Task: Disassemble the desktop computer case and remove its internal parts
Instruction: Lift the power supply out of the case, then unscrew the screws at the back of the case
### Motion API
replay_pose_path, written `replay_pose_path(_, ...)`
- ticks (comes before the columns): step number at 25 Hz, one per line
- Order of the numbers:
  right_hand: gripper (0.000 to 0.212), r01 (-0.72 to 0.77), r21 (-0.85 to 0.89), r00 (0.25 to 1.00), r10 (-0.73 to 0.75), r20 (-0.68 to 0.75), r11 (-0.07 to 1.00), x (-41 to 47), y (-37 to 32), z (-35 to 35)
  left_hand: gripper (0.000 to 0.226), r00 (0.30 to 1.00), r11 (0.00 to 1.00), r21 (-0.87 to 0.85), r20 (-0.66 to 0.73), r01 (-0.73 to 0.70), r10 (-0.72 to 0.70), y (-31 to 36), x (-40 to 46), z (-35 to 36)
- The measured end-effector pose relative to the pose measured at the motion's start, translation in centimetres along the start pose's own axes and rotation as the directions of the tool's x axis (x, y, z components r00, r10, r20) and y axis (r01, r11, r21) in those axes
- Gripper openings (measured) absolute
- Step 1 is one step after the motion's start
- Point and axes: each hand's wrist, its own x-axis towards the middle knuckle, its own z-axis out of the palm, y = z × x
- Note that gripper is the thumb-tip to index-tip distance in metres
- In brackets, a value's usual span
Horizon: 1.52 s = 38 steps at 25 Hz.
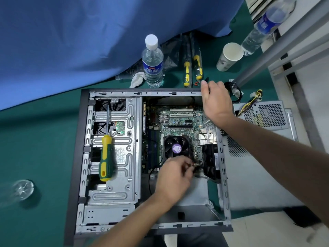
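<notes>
Head view, computer case [83, 139]: it lay on its side on the green table, lid off, so the person could reach in from above. It was a box of thin grey metal with sharp folded edges.

Head view, left hand [175, 177]: it was inside the case, just below the round fan. Its fingers were curled and seemed to pinch a thin black wire or small plug, but the picture was blurry there, so I could not be sure.

Head view, right hand [216, 100]: it gripped the top right corner of the case, likely to keep the case from sliding.

Head view, fan [177, 148]: black plastic blades and a purple sticker, in the middle of the case on the green board [179, 120], which was bumpy with tiny parts.

Head view, screwdriver [106, 154]: it rested on the shiny metal drive cage in the left half of the case, close by for later. Its fat handle was green and yellow.

Head view, power box [265, 116]: grey metal full of small holes, already out and lying to the right of the case.

Head view, water bottle [152, 63]: clear plastic, standing just above the case.
</notes>
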Motion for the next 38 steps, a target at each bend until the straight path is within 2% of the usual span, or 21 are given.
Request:
replay_pose_path(1, 0.053, 0.0, 0.001, 1.0, 0.0, -0.003, 1.0, 0.0, 0.0, 0.0, 0.007, 0.979, 0.942, -0.273, -0.011, 0.193, -0.204, -0.2, -0.5, -0.4)
replay_pose_path(2, 0.053, 0.001, 0.002, 1.0, -0.001, -0.005, 1.0, 0.0, 0.0, 0.0, 0.015, 0.929, 0.804, -0.496, 0.012, 0.327, -0.37, -0.4, -0.9, -0.7)
replay_pose_path(3, 0.053, 0.003, 0.003, 1.0, -0.003, -0.008, 1.0, 0.1, 0.0, 0.1, 0.022, 0.87, 0.666, -0.624, 0.047, 0.409, -0.49, -0.8, -1.2, -0.9)
replay_pose_path(5, 0.053, 0.009, 0.007, 1.0, -0.009, -0.013, 1.0, 0.1, 0.1, 0.2, 0.027, 0.778, 0.485, -0.731, 0.098, 0.48, -0.621, -1.3, -1.7, -1.1)
replay_pose_path(8, 0.054, 0.01, 0.003, 1.0, -0.01, -0.022, 1.0, 0.1, 0.2, 0.2, 0.027, 0.733, 0.399, -0.771, 0.126, 0.496, -0.669, -1.3, -1.9, -1.3)
replay_pose_path(11, 0.054, 0.007, 0.005, 1.0, -0.007, -0.026, 1.0, 0.2, 0.1, 0.2, 0.022, 0.744, 0.423, -0.753, 0.131, 0.505, -0.655, -0.9, -1.8, -1.4)
replay_pose_path(16, 0.054, 0.01, 0.01, 0.999, -0.009, -0.031, 1.0, 0.1, 0.1, 0.1, 0.012, 0.806, 0.519, -0.702, 0.135, 0.488, -0.576, 0.0, -1.4, -1.5)
replay_pose_path(17, 0.055, 0.009, 0.012, 0.999, -0.009, -0.031, 1.0, 0.1, 0.0, 0.1, 0.01, 0.819, 0.588, -0.632, 0.137, 0.505, -0.557, 0.4, -1.6, -1.7)
replay_pose_path(19, 0.055, 0.005, 0.014, 0.999, -0.004, -0.036, 1.0, 0.2, 0.0, 0.1, 0.016, 0.881, 0.816, -0.343, 0.081, 0.465, -0.467, 0.9, -2.2, -2.5)
replay_pose_path(20, 0.055, 0.002, 0.016, 0.999, -0.001, -0.038, 1.0, 0.2, 0.0, 0.0, 0.021, 0.92, 0.897, -0.216, 0.016, 0.386, -0.392, 1.1, -2.7, -3.3)
replay_pose_path(22, 0.056, -0.004, 0.017, 0.999, 0.005, -0.032, 1.0, 0.0, 0.1, 0.0, 0.025, 0.954, 0.985, 0.036, -0.256, 0.169, -0.155, 1.4, -3.6, -6.0)
replay_pose_path(23, 0.055, -0.009, 0.017, 1.0, 0.009, -0.023, 1.0, -0.1, 0.0, -0.1, 0.025, 0.912, 0.97, 0.223, -0.409, 0.098, 0.002, 1.3, -3.7, -7.6)
replay_pose_path(24, 0.054, -0.017, 0.013, 1.0, 0.017, -0.007, 1.0, -0.2, -0.1, -0.2, 0.027, 0.858, 0.914, 0.394, -0.5, 0.103, 0.119, 0.9, -3.6, -9.3)
replay_pose_path(25, 0.052, -0.026, 0.007, 1.0, 0.026, 0.006, 1.0, -0.4, -0.3, -0.5, 0.031, 0.827, 0.851, 0.497, -0.541, 0.168, 0.152, 0.3, -3.5, -10.7)
replay_pose_path(26, 0.048, -0.03, 0.003, 1.0, 0.029, 0.004, 1.0, -0.7, -0.5, -0.8, 0.037, 0.831, 0.793, 0.552, -0.546, 0.258, 0.109, -0.3, -3.4, -11.8)
replay_pose_path(27, 0.044, -0.025, 0.004, 1.0, 0.025, -0.017, 1.0, -1.1, -0.7, -1.2, 0.043, 0.849, 0.747, 0.577, -0.528, 0.331, 0.032, -0.8, -3.4, -12.5)
replay_pose_path(29, 0.041, 0.053, 0.008, 0.994, -0.052, -0.1, 0.999, -3.3, -1.1, -2.2, 0.046, 0.878, 0.728, 0.584, -0.477, 0.358, -0.049, -1.8, -3.6, -12.5)
replay_pose_path(32, 0.043, 0.25, 0.048, 0.962, -0.243, -0.124, 0.967, -8.6, -1.5, -3.8, 0.044, 0.87, 0.786, 0.504, -0.486, 0.358, -0.085, -1.6, -3.3, -12.6)
replay_pose_path(34, 0.04, 0.259, 0.105, 0.965, -0.254, -0.057, 0.96, -12.0, -1.7, -4.8, 0.045, 0.853, 0.832, 0.418, -0.509, 0.363, -0.117, -1.0, -3.1, -13.4)
replay_pose_path(36, 0.032, 0.211, 0.218, 0.976, -0.218, 0.007, 0.953, -15.1, -1.9, -5.9, 0.052, 0.858, 0.917, 0.288, -0.503, 0.276, -0.101, -0.1, -3.4, -13.6)
replay_pose_path(38, 0.021, 0.112, 0.417, 0.967, -0.195, 0.162, 0.902, -17.8, -2.1, -6.9, 0.058, 0.922, 0.995, 0.026, -0.379, 0.092, -0.075, 1.7, -4.0, -12.3)
